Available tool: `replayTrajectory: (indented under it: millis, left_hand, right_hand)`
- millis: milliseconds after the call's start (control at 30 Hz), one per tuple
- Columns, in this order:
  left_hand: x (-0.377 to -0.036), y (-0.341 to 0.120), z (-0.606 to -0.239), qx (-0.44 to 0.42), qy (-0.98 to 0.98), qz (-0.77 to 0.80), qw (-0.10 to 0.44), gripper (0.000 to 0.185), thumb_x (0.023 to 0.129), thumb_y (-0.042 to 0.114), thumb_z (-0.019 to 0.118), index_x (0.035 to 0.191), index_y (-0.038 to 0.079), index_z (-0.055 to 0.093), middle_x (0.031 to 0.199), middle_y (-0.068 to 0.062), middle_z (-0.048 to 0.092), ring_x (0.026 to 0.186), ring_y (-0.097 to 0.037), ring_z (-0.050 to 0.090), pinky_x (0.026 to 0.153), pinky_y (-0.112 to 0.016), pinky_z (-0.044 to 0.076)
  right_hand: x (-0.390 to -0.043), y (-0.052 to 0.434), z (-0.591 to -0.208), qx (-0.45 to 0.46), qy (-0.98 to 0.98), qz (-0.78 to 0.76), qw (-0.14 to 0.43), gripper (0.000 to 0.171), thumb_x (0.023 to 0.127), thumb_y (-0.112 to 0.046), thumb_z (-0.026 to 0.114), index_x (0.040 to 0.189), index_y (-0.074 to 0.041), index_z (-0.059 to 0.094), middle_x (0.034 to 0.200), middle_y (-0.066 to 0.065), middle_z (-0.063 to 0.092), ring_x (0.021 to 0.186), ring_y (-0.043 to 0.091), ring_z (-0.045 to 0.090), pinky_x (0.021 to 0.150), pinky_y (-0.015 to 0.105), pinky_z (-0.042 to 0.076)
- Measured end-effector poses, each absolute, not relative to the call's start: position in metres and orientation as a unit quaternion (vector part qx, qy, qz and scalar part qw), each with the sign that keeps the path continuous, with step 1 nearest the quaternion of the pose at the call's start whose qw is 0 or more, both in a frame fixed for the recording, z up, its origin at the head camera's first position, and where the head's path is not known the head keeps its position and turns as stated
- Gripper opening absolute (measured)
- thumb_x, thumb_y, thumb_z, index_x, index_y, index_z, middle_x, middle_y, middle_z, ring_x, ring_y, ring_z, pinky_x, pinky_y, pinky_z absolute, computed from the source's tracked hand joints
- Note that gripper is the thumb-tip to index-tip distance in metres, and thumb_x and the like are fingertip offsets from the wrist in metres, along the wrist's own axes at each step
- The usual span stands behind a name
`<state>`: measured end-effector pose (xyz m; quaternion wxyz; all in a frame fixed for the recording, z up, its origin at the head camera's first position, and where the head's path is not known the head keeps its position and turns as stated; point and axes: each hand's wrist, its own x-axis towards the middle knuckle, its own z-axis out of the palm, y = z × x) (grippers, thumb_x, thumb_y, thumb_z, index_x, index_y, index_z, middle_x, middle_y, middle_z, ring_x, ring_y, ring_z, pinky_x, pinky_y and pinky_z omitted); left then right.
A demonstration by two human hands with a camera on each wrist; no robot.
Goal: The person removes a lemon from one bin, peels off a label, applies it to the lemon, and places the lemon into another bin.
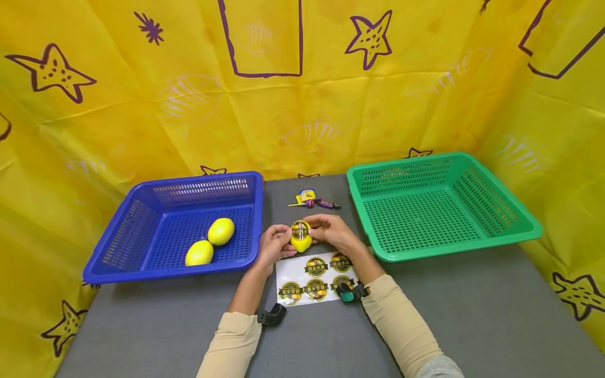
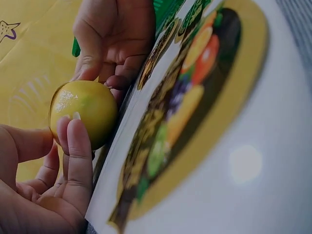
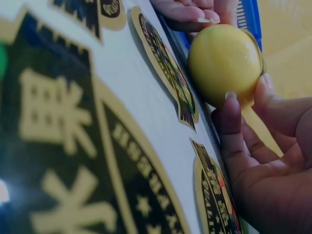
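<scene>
I see my left hand (image 1: 273,242) and right hand (image 1: 331,229) both gripping one lemon (image 1: 301,236), just above the sticker sheet (image 1: 314,278).

A grey table (image 1: 472,315) filled the near scene, closed in on the left, far and right sides by a yellow cloth (image 1: 142,115) hung as a backdrop. The cloth was creased in a grid of fold lines and printed with purple-outlined stars (image 1: 371,38), a purple rectangle (image 1: 260,39) and faint pale shell shapes. Light fell evenly, with only soft shadows on the table.
</scene>
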<state>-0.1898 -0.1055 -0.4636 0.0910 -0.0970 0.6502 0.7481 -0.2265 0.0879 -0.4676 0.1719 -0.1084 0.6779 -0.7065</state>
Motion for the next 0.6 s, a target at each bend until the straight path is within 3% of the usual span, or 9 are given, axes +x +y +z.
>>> replayTrajectory:
  millis: [367,600]
  left_hand:
    - [-0.189,-0.105,-0.47,-0.115,0.664,0.734,0.086,0.021,0.103,0.014,0.053,0.117,-0.002,0.054,0.091,-0.01,0.059,0.054,-0.013,0.059,0.054,-0.027,0.056]
    - [-0.19,-0.105,-0.47,-0.101,0.661,0.739,0.082,0.026,0.106,0.017,0.05,0.119,-0.005,0.054,0.105,-0.015,0.06,0.056,-0.012,0.061,0.055,-0.026,0.056]
  right_hand:
    - [-0.22,0.09,-0.463,-0.11,0.683,-0.696,0.193,0.04,0.096,0.004,0.06,0.135,0.01,0.054,0.125,0.023,0.06,0.098,0.021,0.063,0.081,0.034,0.055]
    - [-0.216,0.082,-0.453,-0.138,0.76,-0.615,0.158,0.055,0.093,-0.019,0.072,0.141,0.0,0.052,0.127,0.017,0.061,0.108,0.026,0.06,0.086,0.038,0.053]
